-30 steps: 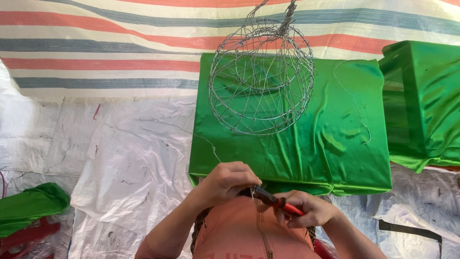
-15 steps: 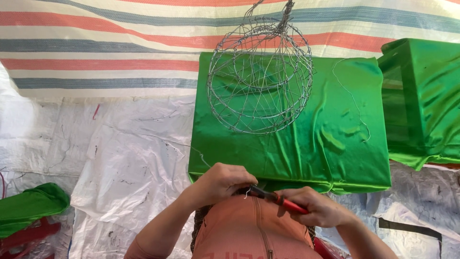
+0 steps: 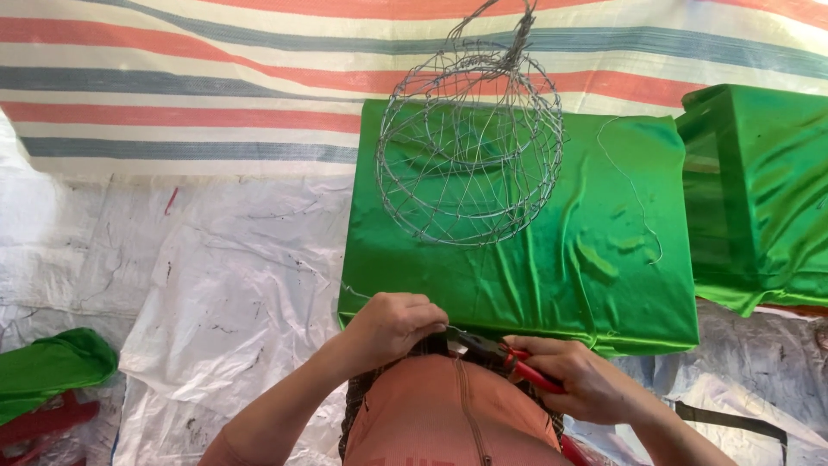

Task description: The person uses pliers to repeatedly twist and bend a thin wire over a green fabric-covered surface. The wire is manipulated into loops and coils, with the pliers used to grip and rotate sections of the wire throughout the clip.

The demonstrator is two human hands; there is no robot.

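Note:
My left hand is closed around something small and dark just below the green slab's near edge; what it pinches is hidden by the fingers. My right hand grips red-handled pliers, whose dark jaws point left and meet the left hand's fingertips. Both hands work over an orange fabric-covered round form resting close to me, with dark mesh showing at its edges. A wire sphere frame stands on the green satin-covered slab farther away.
A second green-covered block stands at the right. A loose thin wire lies on the slab. White plastic sheeting covers the ground, a striped tarp lies behind, and green cloth on a red stool sits at left.
The hands stay together at the slab's near edge. The pliers' jaws have shifted slightly toward the left hand's fingers.

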